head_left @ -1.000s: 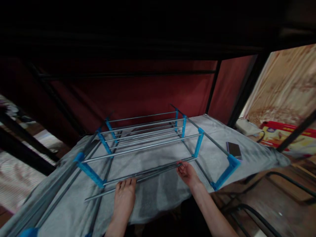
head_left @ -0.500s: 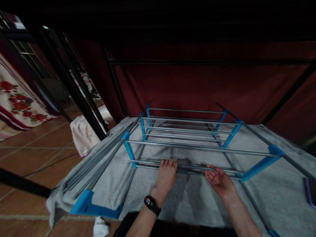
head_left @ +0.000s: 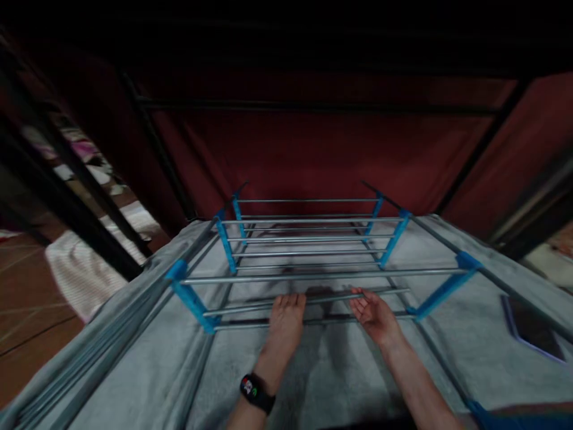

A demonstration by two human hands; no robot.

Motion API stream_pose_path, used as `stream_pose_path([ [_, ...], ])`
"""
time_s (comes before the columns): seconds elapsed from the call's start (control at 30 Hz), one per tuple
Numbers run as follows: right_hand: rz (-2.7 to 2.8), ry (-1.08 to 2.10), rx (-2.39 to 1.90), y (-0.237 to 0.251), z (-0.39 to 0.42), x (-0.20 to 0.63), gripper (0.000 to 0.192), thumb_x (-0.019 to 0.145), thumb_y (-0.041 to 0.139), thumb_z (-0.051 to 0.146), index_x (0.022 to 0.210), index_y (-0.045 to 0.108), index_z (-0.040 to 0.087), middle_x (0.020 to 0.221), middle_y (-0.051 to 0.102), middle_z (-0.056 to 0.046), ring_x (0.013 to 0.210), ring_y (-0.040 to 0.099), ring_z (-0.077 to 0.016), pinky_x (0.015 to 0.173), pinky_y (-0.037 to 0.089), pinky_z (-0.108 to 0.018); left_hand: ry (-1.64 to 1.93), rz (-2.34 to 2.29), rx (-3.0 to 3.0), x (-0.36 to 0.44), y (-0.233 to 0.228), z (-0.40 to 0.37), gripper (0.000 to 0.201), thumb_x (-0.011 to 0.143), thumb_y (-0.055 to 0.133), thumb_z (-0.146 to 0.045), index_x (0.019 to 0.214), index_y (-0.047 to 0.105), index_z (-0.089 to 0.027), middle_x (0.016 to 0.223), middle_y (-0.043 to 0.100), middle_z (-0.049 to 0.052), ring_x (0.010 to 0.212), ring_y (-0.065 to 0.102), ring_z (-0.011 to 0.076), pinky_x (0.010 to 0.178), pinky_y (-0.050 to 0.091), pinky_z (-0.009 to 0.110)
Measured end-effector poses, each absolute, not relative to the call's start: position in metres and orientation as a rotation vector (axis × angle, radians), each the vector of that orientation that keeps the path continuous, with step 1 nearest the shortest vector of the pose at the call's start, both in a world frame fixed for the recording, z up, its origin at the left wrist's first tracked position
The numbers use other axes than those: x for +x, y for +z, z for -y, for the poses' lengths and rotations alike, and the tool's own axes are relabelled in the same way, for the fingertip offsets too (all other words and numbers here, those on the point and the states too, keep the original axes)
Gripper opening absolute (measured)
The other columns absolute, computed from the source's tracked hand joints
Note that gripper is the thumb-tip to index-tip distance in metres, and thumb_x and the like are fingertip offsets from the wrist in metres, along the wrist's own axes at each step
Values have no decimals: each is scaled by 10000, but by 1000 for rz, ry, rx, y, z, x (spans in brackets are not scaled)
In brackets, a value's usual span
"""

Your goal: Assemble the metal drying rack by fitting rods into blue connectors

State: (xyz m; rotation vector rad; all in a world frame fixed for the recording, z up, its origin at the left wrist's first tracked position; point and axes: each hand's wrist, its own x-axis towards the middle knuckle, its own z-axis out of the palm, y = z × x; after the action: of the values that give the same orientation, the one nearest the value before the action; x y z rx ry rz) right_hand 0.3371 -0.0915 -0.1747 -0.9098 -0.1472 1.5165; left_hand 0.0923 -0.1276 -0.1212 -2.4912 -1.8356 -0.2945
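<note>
A rack of grey metal rods (head_left: pixel 313 254) joined by blue plastic brackets (head_left: pixel 190 295) lies on a grey blanket (head_left: pixel 143 370). My left hand (head_left: pixel 286 319), with a black smartwatch (head_left: pixel 256 393) on its wrist, rests palm down with fingers flat on the nearest two rods. My right hand (head_left: pixel 373 313) is turned palm up with the fingers curled under and around the nearest rod (head_left: pixel 385 292), lifting its right part a little. Both hands are near the middle of the rack's front edge.
A dark phone (head_left: pixel 530 328) lies on the blanket at the right. Loose grey rods (head_left: pixel 89 358) lie along the blanket's left edge. Black bed-frame posts (head_left: pixel 67 197) stand at the left, a dark red curtain (head_left: pixel 313 155) behind. Tiled floor (head_left: pixel 22 298) is at the far left.
The camera swung left and then back toward the centre. My right hand has closed more around the nearest rod, whose right end now sits higher. My left hand stays on the rods.
</note>
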Motion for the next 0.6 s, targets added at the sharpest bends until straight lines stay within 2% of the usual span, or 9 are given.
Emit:
stream_pose_path([
  [0.2,-16,1479,-923,-147,88,342,160,883,534,99,800,646,177,774,759,-46,645,692,-124,661,587,-246,-319,1716,-2467,95,-118,118,424,908,405,-2,1172,708,-138,1082,750,130,1036,687,280,952,468,445],
  [0.3,-12,1450,-927,-146,89,345,163,888,523,109,795,638,177,766,758,-46,613,678,-125,654,568,-247,-366,1636,-2489,101,-117,116,336,994,429,-149,1169,715,-156,1026,756,124,977,697,283,910,466,450],
  [0.4,15,1482,-903,-148,88,345,144,876,529,118,797,636,173,771,757,-51,640,690,-137,673,558,-254,-326,1571,-2562,103,-119,112,343,1028,433,-263,1220,706,-181,1013,763,110,918,706,278,884,475,454],
  [0.6,12,1474,-836,-150,83,350,133,874,544,146,777,629,177,774,753,-50,669,702,-145,687,557,-265,-295,1532,-2610,105,-128,107,424,964,338,-59,1167,700,-145,1089,760,120,1002,709,257,917,495,426],
])
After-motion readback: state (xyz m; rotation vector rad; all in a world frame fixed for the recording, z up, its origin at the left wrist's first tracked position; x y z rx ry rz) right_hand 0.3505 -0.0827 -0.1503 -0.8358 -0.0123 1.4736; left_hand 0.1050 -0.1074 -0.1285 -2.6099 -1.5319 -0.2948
